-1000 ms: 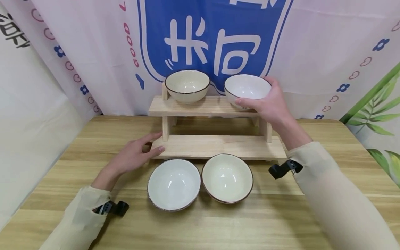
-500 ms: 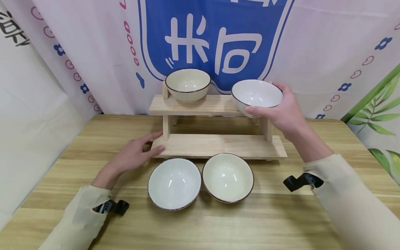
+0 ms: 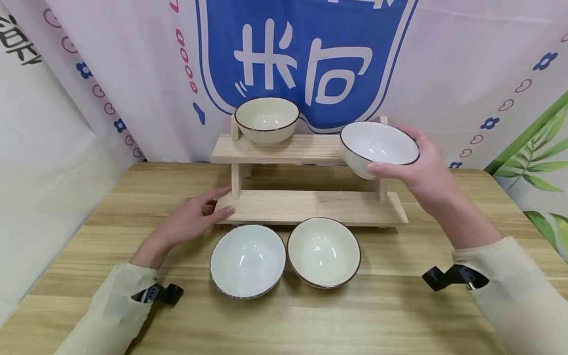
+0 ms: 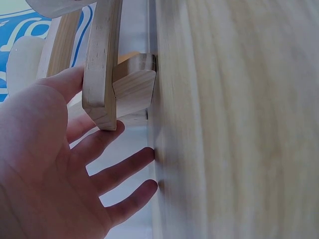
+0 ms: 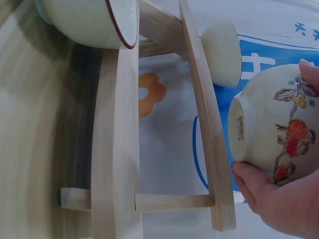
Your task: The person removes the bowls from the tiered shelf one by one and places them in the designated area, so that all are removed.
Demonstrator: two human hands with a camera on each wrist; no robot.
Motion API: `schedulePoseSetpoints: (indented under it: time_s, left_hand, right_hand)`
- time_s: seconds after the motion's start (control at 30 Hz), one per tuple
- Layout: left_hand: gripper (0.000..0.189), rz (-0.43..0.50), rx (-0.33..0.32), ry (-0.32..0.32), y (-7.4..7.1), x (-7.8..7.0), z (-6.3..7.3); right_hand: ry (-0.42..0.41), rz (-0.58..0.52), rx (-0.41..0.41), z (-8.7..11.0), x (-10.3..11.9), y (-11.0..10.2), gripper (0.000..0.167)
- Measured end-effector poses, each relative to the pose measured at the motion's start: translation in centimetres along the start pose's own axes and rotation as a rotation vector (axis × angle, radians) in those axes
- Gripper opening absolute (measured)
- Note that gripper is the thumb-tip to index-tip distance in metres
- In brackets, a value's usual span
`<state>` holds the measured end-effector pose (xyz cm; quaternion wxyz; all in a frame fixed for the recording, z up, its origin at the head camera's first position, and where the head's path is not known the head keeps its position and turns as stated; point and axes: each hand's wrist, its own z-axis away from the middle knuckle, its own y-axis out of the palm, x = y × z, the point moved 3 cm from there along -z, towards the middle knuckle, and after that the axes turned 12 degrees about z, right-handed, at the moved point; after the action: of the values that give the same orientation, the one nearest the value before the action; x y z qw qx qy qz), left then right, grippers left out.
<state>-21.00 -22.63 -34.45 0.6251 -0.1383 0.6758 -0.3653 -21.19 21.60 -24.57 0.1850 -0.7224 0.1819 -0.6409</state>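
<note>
My right hand (image 3: 426, 170) grips a white bowl (image 3: 377, 145) with a thin dark rim, thumb on its near side and fingers behind. Held tilted, the bowl overlaps the right end of the upper shelf in the head view. Painted red birds and a branch decorate its outside (image 5: 294, 129) in the right wrist view. My left hand (image 3: 191, 217) rests against the left end of the two-tier wooden stand (image 3: 306, 207), thumb on the lower board's corner. In the left wrist view, the other fingers of that hand (image 4: 124, 169) spread out beside the board's end, down to the table.
A cream bowl (image 3: 266, 121) with a dark rim stands on the upper shelf's left. In front of the stand, a white bowl (image 3: 247, 261) with a speckled rim and a cream bowl (image 3: 324, 252) sit side by side on the table (image 3: 310, 320). A printed curtain (image 3: 146, 74) hangs behind.
My right hand has drawn the white bowl away from the upper shelf, to the right and toward me, tilting it. The left hand and the other bowls have stayed put.
</note>
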Motion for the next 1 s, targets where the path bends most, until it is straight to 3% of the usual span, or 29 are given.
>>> schedulePoseSetpoints:
  time_s: [0.17,0.53,0.77,1.0]
  left_hand:
    - [0.073,-0.006,-0.008,-0.001,0.0,0.1,0.1]
    - [0.073,-0.004,-0.003,-0.003,0.0,0.1,0.0]
    - [0.073,0.003,0.001,-0.01,0.0,0.3,0.0]
    - [0.073,-0.002,-0.003,-0.007,0.0,0.3,0.0]
  right_hand:
    - [-0.024,0.055,0.013,1.4,-0.8,-0.8,0.096]
    - [-0.098,0.172,0.068,4.9,-4.0,-1.9,0.105]
    - [-0.151,0.146,0.11,6.8,-6.3,-2.1,0.108]
    - [-0.199,0.197,0.184,8.6,-8.0,-2.0,0.114]
